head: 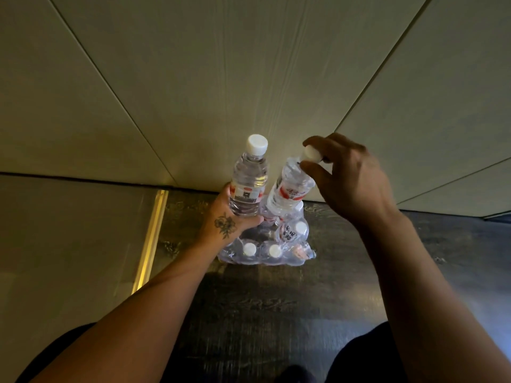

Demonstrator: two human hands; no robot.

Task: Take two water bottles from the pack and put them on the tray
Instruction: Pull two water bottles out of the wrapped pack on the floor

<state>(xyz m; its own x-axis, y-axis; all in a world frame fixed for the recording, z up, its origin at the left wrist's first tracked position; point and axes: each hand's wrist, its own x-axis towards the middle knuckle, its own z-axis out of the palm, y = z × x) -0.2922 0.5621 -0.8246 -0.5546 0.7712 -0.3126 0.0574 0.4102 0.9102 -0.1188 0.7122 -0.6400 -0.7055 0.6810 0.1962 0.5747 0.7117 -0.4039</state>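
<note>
A plastic-wrapped pack of water bottles [265, 252] sits on the dark floor against the wall. My left hand [229, 219] grips the lower body of one clear bottle [250, 178], held upright above the pack's left side. My right hand [348, 178] pinches the white cap of a second bottle [290, 189], which hangs tilted over the pack's far right side, its base close to the wrap. Both bottles have white caps and red-and-white labels. No tray is in view.
A pale panelled wall [249, 78] rises right behind the pack. A brass floor strip [150, 239] runs along the left, dividing grey flooring from the dark wood floor [262, 313]. My knees show at the bottom edge.
</note>
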